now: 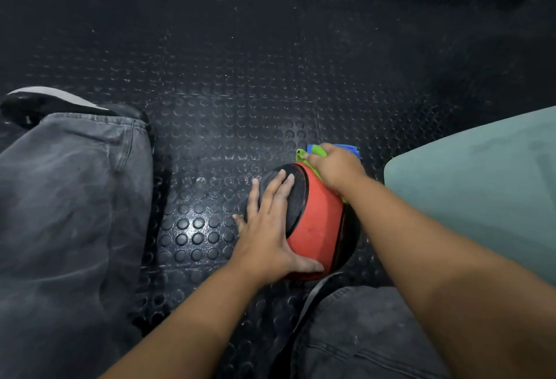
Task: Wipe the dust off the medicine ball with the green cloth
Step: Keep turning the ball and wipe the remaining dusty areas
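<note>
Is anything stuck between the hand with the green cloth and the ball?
Nothing visible. The right hand presses the green cloth straight onto the medicine ball, while the left hand lies flat on it.

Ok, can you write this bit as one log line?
step: wiping | left hand: flat, steadying medicine ball | right hand: presses green cloth on ball | floor mat
</note>
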{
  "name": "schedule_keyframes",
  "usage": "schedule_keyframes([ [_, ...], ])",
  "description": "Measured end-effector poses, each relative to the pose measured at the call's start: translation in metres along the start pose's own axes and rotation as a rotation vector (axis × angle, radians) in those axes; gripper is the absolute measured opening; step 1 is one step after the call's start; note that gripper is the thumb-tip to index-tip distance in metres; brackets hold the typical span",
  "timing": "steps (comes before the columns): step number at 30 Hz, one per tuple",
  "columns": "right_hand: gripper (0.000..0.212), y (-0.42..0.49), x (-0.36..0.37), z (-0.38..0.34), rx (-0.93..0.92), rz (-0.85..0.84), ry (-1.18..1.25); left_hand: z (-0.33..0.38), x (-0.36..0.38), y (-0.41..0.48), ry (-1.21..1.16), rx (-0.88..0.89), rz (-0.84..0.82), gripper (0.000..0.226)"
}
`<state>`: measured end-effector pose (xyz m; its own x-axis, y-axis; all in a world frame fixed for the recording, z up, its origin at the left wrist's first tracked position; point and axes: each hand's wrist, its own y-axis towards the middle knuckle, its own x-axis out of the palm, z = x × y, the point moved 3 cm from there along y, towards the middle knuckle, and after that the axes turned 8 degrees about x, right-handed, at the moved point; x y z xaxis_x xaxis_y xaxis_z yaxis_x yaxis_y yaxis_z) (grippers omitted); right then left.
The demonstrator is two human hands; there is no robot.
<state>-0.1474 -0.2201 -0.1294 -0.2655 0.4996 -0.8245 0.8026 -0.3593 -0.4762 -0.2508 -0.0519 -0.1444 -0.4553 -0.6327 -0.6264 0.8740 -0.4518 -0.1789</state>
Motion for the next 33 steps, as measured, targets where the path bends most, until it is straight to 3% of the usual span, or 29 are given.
schedule_keyframes([
  [4,0.041,0.038,0.007,-0.028,0.093,-0.19,-0.008,-0.011,-0.002,-0.002,-0.048,-0.006,0.1,0.154],
  [8,0.045,0.033,0.015,-0.039,0.033,-0.184,-0.184,-0.015,-0.003,-0.013,-0.061,-0.057,0.098,0.154],
  [10,0.041,0.01,0.015,-0.032,0.034,-0.063,-0.102,-0.015,-0.004,-0.017,-0.042,-0.041,0.094,0.154],
  [14,0.035,-0.068,0.017,-0.016,-0.059,0.369,-0.155,-0.013,-0.005,-0.006,-0.06,-0.039,0.053,0.153],
  [17,0.045,-0.122,0.029,-0.014,-0.159,0.5,-0.243,-0.013,-0.003,0.008,-0.111,-0.005,0.118,0.12],
  [19,0.05,-0.131,0.032,-0.009,-0.237,0.457,-0.3,-0.013,-0.003,0.009,-0.109,-0.034,0.158,0.112],
  [23,0.038,-0.093,0.01,-0.013,-0.246,0.393,-0.316,-0.008,0.0,-0.012,-0.096,-0.063,0.087,0.155],
  [27,0.048,-0.007,0.008,-0.027,0.018,0.006,-0.205,-0.01,0.009,-0.027,0.015,-0.003,0.112,0.154],
  [29,0.058,0.025,0.017,-0.032,0.058,-0.197,-0.271,-0.016,0.012,-0.033,0.012,0.02,0.152,0.152],
  [33,0.05,0.052,0.036,-0.034,0.066,-0.373,-0.292,-0.022,0.013,-0.035,0.003,0.047,0.187,0.151],
])
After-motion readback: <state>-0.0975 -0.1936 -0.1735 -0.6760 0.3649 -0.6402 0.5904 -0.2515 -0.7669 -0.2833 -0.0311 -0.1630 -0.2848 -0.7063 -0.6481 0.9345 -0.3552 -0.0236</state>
